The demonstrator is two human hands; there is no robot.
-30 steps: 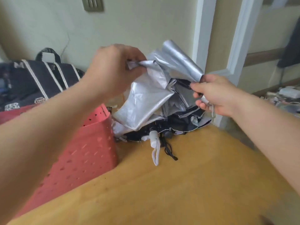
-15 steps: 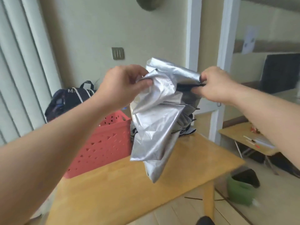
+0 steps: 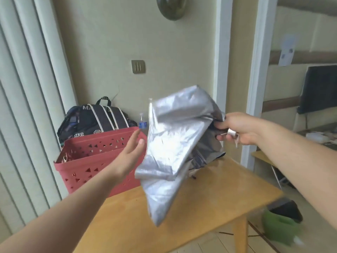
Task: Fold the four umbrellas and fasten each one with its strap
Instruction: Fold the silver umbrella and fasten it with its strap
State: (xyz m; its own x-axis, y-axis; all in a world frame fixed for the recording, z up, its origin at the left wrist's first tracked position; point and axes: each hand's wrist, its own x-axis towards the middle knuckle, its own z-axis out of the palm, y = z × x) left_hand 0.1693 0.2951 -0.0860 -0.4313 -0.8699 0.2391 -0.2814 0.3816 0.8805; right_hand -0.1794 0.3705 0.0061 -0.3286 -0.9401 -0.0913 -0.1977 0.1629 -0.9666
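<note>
A crumpled silver-lined folding umbrella hangs in the air above the light wooden counter, its loose canopy drooping down. The right hand is clenched around its handle end. The left hand is released, fingers straight, just beside the canopy. A red perforated plastic basket stands on the counter's far left, with a dark striped backpack behind it.

A shiny silver canopy is shown on the umbrella. The basket is coloured red and pierced with small triangular holes. The backpack is black with white stripes and lettering. The table is honey-yellow wood, and the bin is green.
</note>
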